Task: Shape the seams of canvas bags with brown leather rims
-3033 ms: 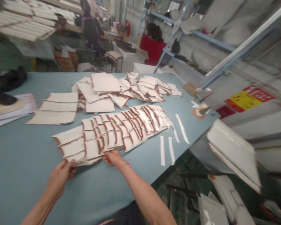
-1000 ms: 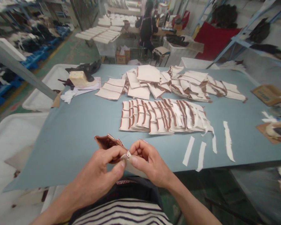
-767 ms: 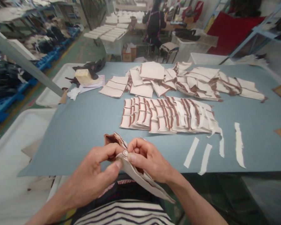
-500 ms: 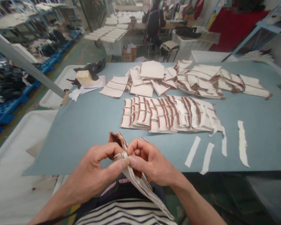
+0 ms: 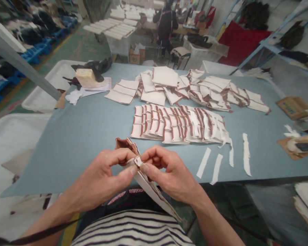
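Observation:
My left hand (image 5: 102,177) and my right hand (image 5: 169,172) meet in front of my chest, both pinching a small stack of cream fabric pieces with brown trim (image 5: 143,176) at its corner. The stack hangs down toward my striped shirt, and its brown top edge sticks up behind my left fingers. Beyond my hands, a fanned row of the same trimmed pieces (image 5: 179,124) lies on the blue-grey table (image 5: 79,136). Several white strips (image 5: 215,167) lie to the row's right.
More cream pieces (image 5: 195,87) are heaped at the table's far side. A beige block on papers (image 5: 86,78) sits at far left. White trays (image 5: 17,136) stand left of the table. Cardboard items (image 5: 294,106) lie at right. A person (image 5: 166,25) sits at a bench beyond.
Three seconds ago both hands gripped the near end of the fanned row on the table. Since then they hold a small stack near my chest, fingertips shifting at its corner.

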The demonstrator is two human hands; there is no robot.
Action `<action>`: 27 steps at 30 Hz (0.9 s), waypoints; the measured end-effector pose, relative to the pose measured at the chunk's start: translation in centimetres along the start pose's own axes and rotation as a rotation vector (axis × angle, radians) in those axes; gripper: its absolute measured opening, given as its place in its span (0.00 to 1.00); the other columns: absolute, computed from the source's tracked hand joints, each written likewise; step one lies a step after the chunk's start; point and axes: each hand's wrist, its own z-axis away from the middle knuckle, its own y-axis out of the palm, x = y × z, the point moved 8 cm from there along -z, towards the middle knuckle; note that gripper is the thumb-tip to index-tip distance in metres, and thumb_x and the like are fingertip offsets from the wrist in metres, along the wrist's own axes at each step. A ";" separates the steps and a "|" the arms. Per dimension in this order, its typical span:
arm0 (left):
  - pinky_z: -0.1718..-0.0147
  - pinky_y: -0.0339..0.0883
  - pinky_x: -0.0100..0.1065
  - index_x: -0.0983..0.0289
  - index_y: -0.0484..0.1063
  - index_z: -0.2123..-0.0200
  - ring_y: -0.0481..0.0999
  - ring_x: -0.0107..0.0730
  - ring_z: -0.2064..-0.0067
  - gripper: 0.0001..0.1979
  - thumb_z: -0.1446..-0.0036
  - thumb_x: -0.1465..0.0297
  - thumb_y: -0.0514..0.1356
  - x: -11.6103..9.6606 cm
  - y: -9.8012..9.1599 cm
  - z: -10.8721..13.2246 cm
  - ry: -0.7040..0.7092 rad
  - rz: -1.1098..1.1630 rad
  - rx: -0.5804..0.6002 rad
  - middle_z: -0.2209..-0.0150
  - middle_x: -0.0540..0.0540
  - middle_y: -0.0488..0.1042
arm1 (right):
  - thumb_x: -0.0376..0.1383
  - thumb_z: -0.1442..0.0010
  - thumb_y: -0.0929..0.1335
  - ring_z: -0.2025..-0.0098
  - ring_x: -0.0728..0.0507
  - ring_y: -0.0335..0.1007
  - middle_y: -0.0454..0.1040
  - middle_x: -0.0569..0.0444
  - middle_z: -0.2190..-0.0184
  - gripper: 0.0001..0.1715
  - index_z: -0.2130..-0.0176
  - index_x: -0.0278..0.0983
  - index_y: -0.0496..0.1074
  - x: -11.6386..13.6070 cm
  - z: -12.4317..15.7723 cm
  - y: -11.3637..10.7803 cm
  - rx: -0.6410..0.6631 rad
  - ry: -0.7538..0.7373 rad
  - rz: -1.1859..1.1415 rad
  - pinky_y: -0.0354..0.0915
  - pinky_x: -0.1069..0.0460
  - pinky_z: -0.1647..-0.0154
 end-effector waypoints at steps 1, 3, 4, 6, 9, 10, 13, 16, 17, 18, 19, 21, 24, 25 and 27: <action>0.71 0.67 0.29 0.61 0.82 0.74 0.74 0.35 0.73 0.14 0.41 0.61 0.63 0.4 -0.3 0.0 -0.011 0.003 -0.005 0.76 0.50 0.80 | 0.42 0.27 0.72 0.72 0.49 0.72 0.77 0.58 0.71 0.09 0.57 0.38 0.76 0.5 -0.2 -0.1 -0.037 -0.057 0.101 0.68 0.54 0.71; 0.72 0.65 0.29 0.61 0.80 0.75 0.72 0.34 0.73 0.15 0.40 0.61 0.62 1.0 -0.9 0.0 -0.014 0.002 -0.009 0.76 0.50 0.78 | 0.40 0.25 0.71 0.70 0.48 0.74 0.80 0.56 0.69 0.08 0.57 0.39 0.78 2.0 -0.3 0.0 -0.109 -0.213 0.347 0.69 0.53 0.67; 0.73 0.65 0.29 0.61 0.79 0.76 0.71 0.33 0.74 0.15 0.39 0.62 0.61 1.2 -1.1 -0.1 -0.005 -0.003 -0.006 0.76 0.50 0.77 | 0.38 0.24 0.70 0.69 0.47 0.76 0.81 0.54 0.68 0.08 0.57 0.39 0.78 2.8 -0.3 0.2 -0.125 -0.297 0.471 0.69 0.52 0.65; 0.72 0.64 0.29 0.61 0.77 0.76 0.71 0.32 0.73 0.16 0.37 0.63 0.60 1.4 -1.5 -0.1 0.024 -0.020 0.001 0.76 0.49 0.77 | 0.35 0.22 0.68 0.66 0.45 0.79 0.83 0.52 0.66 0.10 0.56 0.38 0.79 3.9 -0.3 1.2 -0.117 -0.428 0.679 0.69 0.51 0.64; 0.70 0.64 0.30 0.61 0.77 0.75 0.73 0.34 0.70 0.16 0.37 0.63 0.59 1.4 -2.2 -0.2 0.064 -0.079 -0.007 0.75 0.51 0.77 | 0.32 0.23 0.67 0.67 0.44 0.80 0.84 0.50 0.66 0.12 0.59 0.37 0.79 4.4 -0.9 2.3 -0.096 -0.451 0.843 0.66 0.51 0.67; 0.70 0.64 0.31 0.61 0.78 0.74 0.74 0.35 0.69 0.16 0.37 0.63 0.58 1.4 -2.4 -0.2 0.067 -0.103 -0.005 0.74 0.51 0.78 | 0.30 0.25 0.67 0.67 0.44 0.80 0.84 0.50 0.67 0.11 0.60 0.37 0.78 4.2 -1.3 2.4 -0.095 -0.402 0.834 0.66 0.52 0.67; 0.70 0.63 0.31 0.63 0.76 0.74 0.73 0.33 0.70 0.15 0.39 0.64 0.56 2.1 -2.8 -0.2 0.037 -0.140 0.009 0.74 0.50 0.76 | 0.29 0.33 0.69 0.70 0.46 0.77 0.81 0.53 0.70 0.06 0.63 0.38 0.75 2.3 -2.9 2.6 -0.093 -0.132 0.561 0.66 0.54 0.69; 0.72 0.60 0.30 0.63 0.74 0.76 0.69 0.31 0.72 0.18 0.40 0.60 0.56 3.7 -3.1 -0.3 -0.039 -0.075 0.043 0.77 0.49 0.72 | 0.30 0.38 0.69 0.75 0.49 0.72 0.75 0.58 0.75 0.04 0.66 0.38 0.72 -0.9 -3.9 3.6 -0.061 0.193 0.116 0.64 0.56 0.74; 0.73 0.59 0.30 0.63 0.73 0.77 0.67 0.31 0.73 0.18 0.40 0.58 0.56 4.4 -3.1 -0.3 -0.068 -0.040 0.072 0.77 0.49 0.70 | 0.30 0.38 0.68 0.75 0.49 0.71 0.74 0.60 0.76 0.04 0.67 0.38 0.71 -1.7 -4.0 4.2 -0.043 0.273 0.002 0.64 0.57 0.74; 0.73 0.58 0.30 0.63 0.72 0.77 0.66 0.30 0.73 0.19 0.41 0.57 0.56 5.0 -3.1 -0.3 -0.092 -0.001 0.108 0.77 0.49 0.69 | 0.30 0.39 0.68 0.76 0.50 0.71 0.73 0.60 0.77 0.04 0.67 0.39 0.70 -2.3 -4.0 4.7 -0.025 0.329 -0.081 0.65 0.57 0.74; 0.73 0.58 0.30 0.63 0.71 0.76 0.66 0.30 0.72 0.19 0.41 0.56 0.56 5.5 -3.1 -0.3 -0.112 0.036 0.146 0.77 0.48 0.68 | 0.31 0.40 0.67 0.76 0.50 0.71 0.73 0.61 0.77 0.04 0.67 0.39 0.70 -2.6 -4.1 5.2 -0.014 0.363 -0.135 0.66 0.57 0.73; 0.73 0.58 0.29 0.63 0.71 0.76 0.65 0.30 0.72 0.20 0.40 0.54 0.57 6.2 -3.1 -0.3 -0.131 0.085 0.212 0.76 0.48 0.67 | 0.32 0.40 0.68 0.75 0.50 0.71 0.72 0.61 0.78 0.02 0.67 0.39 0.70 -2.8 -4.1 5.8 -0.006 0.379 -0.183 0.67 0.56 0.72; 0.71 0.58 0.30 0.63 0.70 0.76 0.64 0.29 0.71 0.22 0.39 0.52 0.58 6.7 -3.8 -0.4 -0.127 0.055 0.223 0.76 0.47 0.66 | 0.36 0.41 0.69 0.75 0.50 0.69 0.72 0.60 0.77 0.04 0.67 0.38 0.70 -2.2 -4.1 5.8 -0.058 0.320 -0.113 0.65 0.56 0.73; 0.71 0.58 0.30 0.62 0.69 0.76 0.64 0.29 0.71 0.23 0.37 0.52 0.58 6.8 -4.0 -0.4 -0.115 0.034 0.219 0.76 0.47 0.65 | 0.37 0.41 0.70 0.75 0.50 0.68 0.72 0.60 0.76 0.05 0.68 0.38 0.71 -1.8 -4.1 5.8 -0.085 0.291 -0.062 0.64 0.56 0.73; 0.70 0.59 0.30 0.63 0.69 0.76 0.65 0.29 0.70 0.23 0.34 0.53 0.56 6.6 -4.3 -0.4 -0.064 0.017 0.216 0.75 0.48 0.67 | 0.38 0.41 0.69 0.74 0.50 0.67 0.72 0.59 0.75 0.06 0.68 0.38 0.71 -1.2 -4.0 5.7 -0.129 0.243 0.040 0.63 0.55 0.73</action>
